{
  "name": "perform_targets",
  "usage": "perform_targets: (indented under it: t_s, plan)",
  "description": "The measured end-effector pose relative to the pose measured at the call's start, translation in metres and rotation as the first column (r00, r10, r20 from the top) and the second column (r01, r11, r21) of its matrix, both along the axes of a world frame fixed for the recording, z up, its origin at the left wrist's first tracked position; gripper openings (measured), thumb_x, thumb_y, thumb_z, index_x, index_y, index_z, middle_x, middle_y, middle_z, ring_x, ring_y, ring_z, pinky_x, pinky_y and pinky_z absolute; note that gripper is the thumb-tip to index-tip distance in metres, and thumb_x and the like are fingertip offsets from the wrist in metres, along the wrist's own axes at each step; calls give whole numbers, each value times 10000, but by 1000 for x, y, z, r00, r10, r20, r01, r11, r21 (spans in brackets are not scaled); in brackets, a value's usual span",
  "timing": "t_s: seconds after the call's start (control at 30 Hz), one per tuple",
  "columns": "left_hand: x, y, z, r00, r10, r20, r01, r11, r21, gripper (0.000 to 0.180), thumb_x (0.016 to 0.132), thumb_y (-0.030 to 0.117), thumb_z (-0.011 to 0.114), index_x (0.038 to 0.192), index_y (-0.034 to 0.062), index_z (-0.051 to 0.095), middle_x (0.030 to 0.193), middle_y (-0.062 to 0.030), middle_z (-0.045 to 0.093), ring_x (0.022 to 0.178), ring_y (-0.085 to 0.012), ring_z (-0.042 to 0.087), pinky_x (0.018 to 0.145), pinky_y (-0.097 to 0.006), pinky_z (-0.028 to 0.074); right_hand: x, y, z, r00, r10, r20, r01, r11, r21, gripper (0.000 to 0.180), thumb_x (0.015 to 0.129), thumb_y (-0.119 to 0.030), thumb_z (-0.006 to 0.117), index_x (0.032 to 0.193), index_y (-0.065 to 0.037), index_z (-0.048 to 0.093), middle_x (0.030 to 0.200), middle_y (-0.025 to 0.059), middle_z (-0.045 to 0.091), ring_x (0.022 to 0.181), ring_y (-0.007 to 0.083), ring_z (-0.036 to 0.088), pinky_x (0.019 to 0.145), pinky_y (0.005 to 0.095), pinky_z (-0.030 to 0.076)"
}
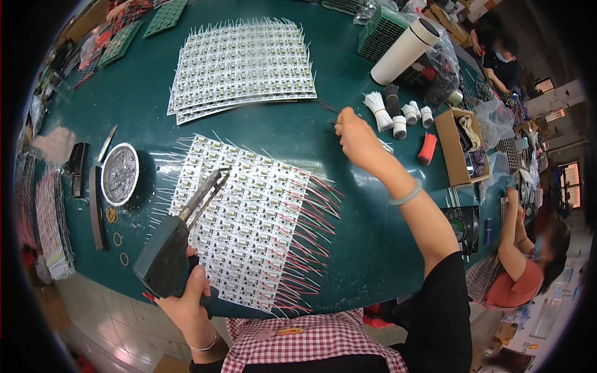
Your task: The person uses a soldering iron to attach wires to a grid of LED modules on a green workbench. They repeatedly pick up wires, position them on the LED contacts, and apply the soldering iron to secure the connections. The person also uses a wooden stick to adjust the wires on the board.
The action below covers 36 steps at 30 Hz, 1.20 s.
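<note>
My left hand point(188, 306) is wrapped round the handle of a dark soldering gun point(160, 256). Its metal tip and thin feed tube reach over a white circuit board panel point(252, 217), near the panel's upper part; whether the tip touches is unclear. Red and white wires point(314, 230) stick out from the panel's right side, thin white ones from its left. My right hand point(362, 138) is closed on dark tweezers point(329, 107), whose points face left, right of a stack of similar panels point(244, 68). Bundles of white wires point(377, 110) stand just beyond that hand.
On the left are a metal bowl point(120, 174), a knife point(107, 142), a dark bar point(97, 208) and rubber bands point(112, 215). A white flask point(405, 51), a red wire bundle point(426, 149) and a cardboard box point(449, 146) stand right. Co-workers point(522, 261) sit along the right side.
</note>
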<state>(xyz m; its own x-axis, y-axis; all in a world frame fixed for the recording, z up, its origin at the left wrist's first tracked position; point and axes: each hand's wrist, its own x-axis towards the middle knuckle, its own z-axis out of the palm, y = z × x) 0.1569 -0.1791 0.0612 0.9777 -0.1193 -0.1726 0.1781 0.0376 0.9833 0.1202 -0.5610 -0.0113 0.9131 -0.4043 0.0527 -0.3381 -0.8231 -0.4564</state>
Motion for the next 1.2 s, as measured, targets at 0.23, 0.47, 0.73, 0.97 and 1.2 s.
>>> perform_targets:
  t_s: [0.23, 0.47, 0.73, 0.97, 1.2]
  plan:
    - [0, 4, 6, 999, -9, 31, 9, 1000, -29, 508, 776, -96, 673, 1265, -56, 539, 1080, -172, 665, 586, -100, 557, 469, -212, 433, 0, -1, 35, 973, 131, -192, -135, 991, -8, 86, 911, -12, 577, 944, 66, 569, 863, 233, 643, 829, 426, 648, 710, 448, 507]
    - [0, -1, 21, 994, -62, 89, 67, 996, -61, 506, 776, -93, 684, 1262, -60, 547, 1068, -174, 673, 588, -101, 561, 477, -216, 443, 22, 10, 52, 759, 260, -597, -519, 795, -314, 87, 779, 2, 649, 849, -5, 700, 895, 205, 702, 898, 365, 704, 727, 421, 569]
    - [3, -2, 21, 998, -57, 20, 59, 995, -75, 515, 783, -53, 716, 1270, -56, 549, 1071, -167, 676, 604, -108, 571, 493, -216, 450, 37, 24, 42, 651, 311, -692, -651, 698, -299, 87, 715, -12, 696, 779, -62, 728, 850, 155, 723, 824, 326, 718, 675, 406, 578]
    - [7, -6, 25, 1000, -1, 19, 3, 998, -69, 524, 781, -49, 719, 1278, -52, 551, 1081, -162, 676, 623, -108, 568, 513, -225, 447, 40, 46, 41, 614, 176, -770, -688, 598, -411, 91, 664, -45, 748, 737, -99, 737, 799, 99, 717, 819, 257, 713, 613, 353, 559]
    - [5, 2, 4, 971, -72, 227, 68, 997, 29, 481, 788, -47, 728, 1251, -44, 597, 1108, -148, 676, 650, -114, 577, 558, -245, 467, 34, 51, 35, 595, 204, -777, -720, 565, -403, 148, 637, -81, 785, 782, -76, 753, 823, 94, 713, 810, 258, 708, 569, 375, 537]
